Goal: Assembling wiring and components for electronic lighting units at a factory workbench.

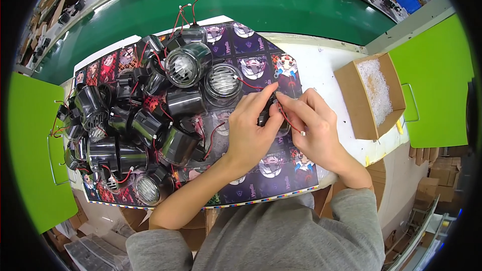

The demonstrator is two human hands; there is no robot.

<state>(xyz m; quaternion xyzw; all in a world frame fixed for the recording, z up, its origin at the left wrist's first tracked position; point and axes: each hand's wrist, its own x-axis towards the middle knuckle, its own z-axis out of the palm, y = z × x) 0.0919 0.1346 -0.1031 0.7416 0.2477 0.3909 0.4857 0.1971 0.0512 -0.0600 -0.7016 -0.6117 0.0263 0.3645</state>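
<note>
Over the right part of the printed sheet, both my hands meet at a small black plastic part with a thin red-and-black wire. My left hand has its thumb and fingers closed round the part, which they mostly hide. My right hand pinches at the part's upper end with thumb and forefinger; what lies between those fingertips is too small to make out. Past the right fingers hangs the wire, ending in a white connector. Left of my hands, a round black housing with a slatted silver face lies on the sheet.
Several black cylindrical housings with wires crowd the sheet's left half. An open cardboard box of small translucent pieces stands on the white table to the right. Beyond runs a green surface; light-green panels flank both sides.
</note>
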